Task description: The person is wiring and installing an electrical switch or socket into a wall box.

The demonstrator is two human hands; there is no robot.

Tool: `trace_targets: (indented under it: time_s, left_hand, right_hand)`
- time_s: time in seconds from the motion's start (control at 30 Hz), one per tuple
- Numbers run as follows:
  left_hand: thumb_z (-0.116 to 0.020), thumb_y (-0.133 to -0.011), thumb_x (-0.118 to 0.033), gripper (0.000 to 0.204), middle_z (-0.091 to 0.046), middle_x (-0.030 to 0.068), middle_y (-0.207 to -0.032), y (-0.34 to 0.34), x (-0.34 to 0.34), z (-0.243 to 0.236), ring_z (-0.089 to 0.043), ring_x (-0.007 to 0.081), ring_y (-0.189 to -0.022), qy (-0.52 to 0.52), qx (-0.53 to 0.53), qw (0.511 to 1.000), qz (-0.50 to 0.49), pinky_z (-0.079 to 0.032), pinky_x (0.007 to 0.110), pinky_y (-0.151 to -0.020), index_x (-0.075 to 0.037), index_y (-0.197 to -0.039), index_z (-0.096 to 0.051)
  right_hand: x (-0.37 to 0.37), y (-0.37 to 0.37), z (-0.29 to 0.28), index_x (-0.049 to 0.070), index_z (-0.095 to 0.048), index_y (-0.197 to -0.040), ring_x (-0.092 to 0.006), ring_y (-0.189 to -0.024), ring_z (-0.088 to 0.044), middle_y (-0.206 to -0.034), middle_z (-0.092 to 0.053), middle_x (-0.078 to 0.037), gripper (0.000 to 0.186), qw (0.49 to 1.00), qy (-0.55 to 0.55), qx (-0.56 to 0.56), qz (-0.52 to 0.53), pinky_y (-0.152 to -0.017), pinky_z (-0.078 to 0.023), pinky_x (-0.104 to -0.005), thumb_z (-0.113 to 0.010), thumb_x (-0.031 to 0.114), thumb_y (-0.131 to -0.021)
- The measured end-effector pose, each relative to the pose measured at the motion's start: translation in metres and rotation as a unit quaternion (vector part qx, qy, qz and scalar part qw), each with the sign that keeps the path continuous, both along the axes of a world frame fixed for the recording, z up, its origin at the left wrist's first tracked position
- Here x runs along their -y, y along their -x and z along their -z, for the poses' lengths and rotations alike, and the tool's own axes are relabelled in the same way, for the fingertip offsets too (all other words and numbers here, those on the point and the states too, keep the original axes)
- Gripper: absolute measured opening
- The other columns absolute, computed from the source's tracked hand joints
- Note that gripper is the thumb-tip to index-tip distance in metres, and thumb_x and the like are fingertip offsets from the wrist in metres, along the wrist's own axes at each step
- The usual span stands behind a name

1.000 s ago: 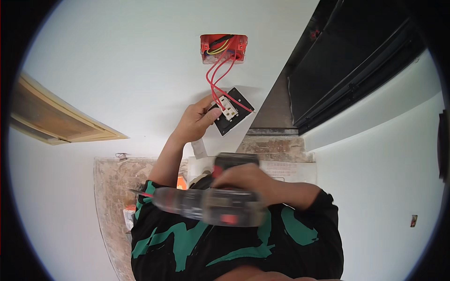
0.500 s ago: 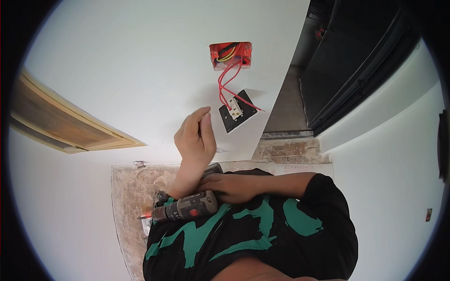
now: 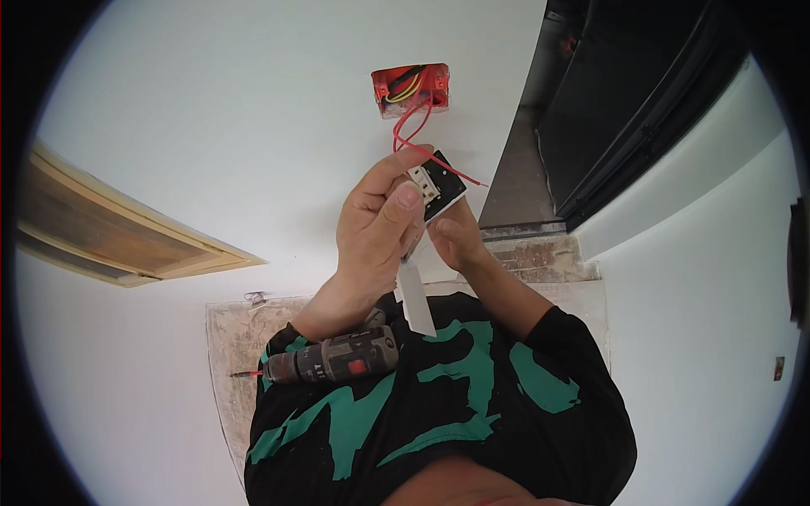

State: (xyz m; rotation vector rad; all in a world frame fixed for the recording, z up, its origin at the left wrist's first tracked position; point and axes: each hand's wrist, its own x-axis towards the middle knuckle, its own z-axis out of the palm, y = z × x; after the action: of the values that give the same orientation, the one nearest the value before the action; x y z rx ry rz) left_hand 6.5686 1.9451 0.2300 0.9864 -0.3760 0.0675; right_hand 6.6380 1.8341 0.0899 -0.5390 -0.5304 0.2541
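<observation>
A wall switch (image 3: pixel 447 190) with a black back and white terminal block hangs below a red box in the wall on red wires (image 3: pixel 403 126). One loose red wire end sticks out to its right. My left hand (image 3: pixel 371 223) closes on the switch's left side, thumb and fingers at the terminal block. My right hand (image 3: pixel 458 239) grips its lower right edge, with most fingers hidden behind. A flat white strip-like piece (image 3: pixel 416 299) sticks out below my left hand; which hand holds it is hidden. A cordless drill (image 3: pixel 337 358) lies against my shirt, below my left forearm.
The red wall box (image 3: pixel 412 91) is recessed in the white wall and has yellow and black wires inside. A wood-framed panel (image 3: pixel 143 228) is at left. At right stands a dark doorway (image 3: pixel 624 110). The floor (image 3: pixel 228 337) looks bare and worn.
My left hand has moved right and up onto the hanging switch. My right hand has come up from my chest to the switch's other side. The white piece has come into view.
</observation>
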Motion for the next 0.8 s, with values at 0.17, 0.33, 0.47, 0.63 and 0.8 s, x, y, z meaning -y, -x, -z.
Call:
trace_targets:
  time_s: [0.17, 0.33, 0.47, 0.63, 0.8]
  left_hand:
    - [-0.056, -0.096, -0.006, 0.017, -0.045, -0.0040, -0.068, -0.006, -0.004, -0.006, -0.038, 0.0038, -0.060, 0.061, -0.024, 0.998, -0.002, -0.032, 0.018, -0.055, 0.000, -0.112, -0.056]
    - [-0.059, -0.093, -0.004, 0.011, -0.044, -0.0045, -0.068, -0.010, -0.008, 0.003, -0.038, 0.0034, -0.060, -0.054, -0.029, 0.988, -0.141, -0.031, 0.017, -0.055, -0.002, -0.104, -0.058]
    - [-0.061, -0.091, -0.003, 0.010, -0.044, -0.0047, -0.068, -0.016, -0.005, 0.012, -0.037, 0.0039, -0.060, -0.147, 0.019, 0.965, -0.218, -0.031, 0.017, -0.055, -0.003, -0.100, -0.059]
    - [-0.064, -0.088, -0.002, 0.009, -0.044, -0.0050, -0.068, -0.021, -0.005, 0.022, -0.036, 0.0046, -0.060, -0.212, 0.036, 0.946, -0.243, -0.030, 0.018, -0.055, -0.003, -0.097, -0.060]
    - [-0.064, -0.088, -0.003, 0.008, -0.043, -0.0051, -0.067, -0.024, -0.004, 0.025, -0.035, 0.0050, -0.059, -0.232, 0.040, 0.942, -0.240, -0.030, 0.018, -0.055, -0.003, -0.094, -0.060]
  right_hand:
    - [-0.008, -0.005, 0.012, 0.012, -0.029, -0.141, -0.0266, -0.117, -0.050, -0.132, -0.048, -0.014, 0.083, 1.000, 0.008, -0.025, 0.008, -0.099, -0.039, -0.0385, -0.073, 0.007, -0.070]
    - [0.005, 0.003, 0.000, 0.012, -0.028, -0.141, -0.0281, -0.122, -0.048, -0.135, -0.047, -0.014, 0.086, 0.999, -0.003, -0.034, 0.028, -0.104, -0.037, -0.0409, -0.078, 0.013, -0.071]
    - [0.018, 0.010, -0.013, 0.012, -0.029, -0.140, -0.0293, -0.124, -0.048, -0.136, -0.047, -0.014, 0.087, 0.999, 0.005, -0.035, 0.002, -0.107, -0.036, -0.0423, -0.079, 0.014, -0.069]
    - [0.018, 0.013, -0.004, 0.007, -0.036, -0.140, -0.0271, -0.121, -0.054, -0.134, -0.053, -0.013, 0.081, 0.999, -0.002, -0.026, 0.019, -0.105, -0.043, -0.0372, -0.079, 0.017, -0.072]
    - [0.020, 0.009, -0.005, 0.005, -0.038, -0.140, -0.0263, -0.120, -0.057, -0.133, -0.055, -0.014, 0.081, 0.999, -0.003, -0.019, 0.028, -0.104, -0.045, -0.0370, -0.080, 0.018, -0.072]
